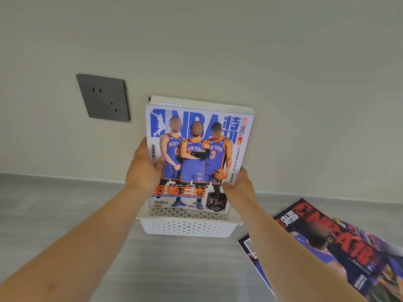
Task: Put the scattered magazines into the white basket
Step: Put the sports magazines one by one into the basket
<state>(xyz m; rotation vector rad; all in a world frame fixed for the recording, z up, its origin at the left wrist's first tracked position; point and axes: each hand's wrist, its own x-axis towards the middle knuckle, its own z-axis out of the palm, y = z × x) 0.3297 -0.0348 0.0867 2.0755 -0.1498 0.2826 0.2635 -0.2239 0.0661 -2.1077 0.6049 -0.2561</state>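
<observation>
A stack of magazines [196, 149] stands upright in the white perforated basket [187, 225], leaning back against the wall. Its front cover shows three basketball players in blue jerseys. My left hand [142, 166] grips the stack's left edge and my right hand [238, 186] grips its lower right edge. On the floor to the right lie more magazines [340, 247], the top one dark red and blue, overlapping others beneath it.
A grey wall socket [103, 98] is set in the pale wall to the left of the stack. The basket sits on a grey wood-grain surface [65, 210] against the wall.
</observation>
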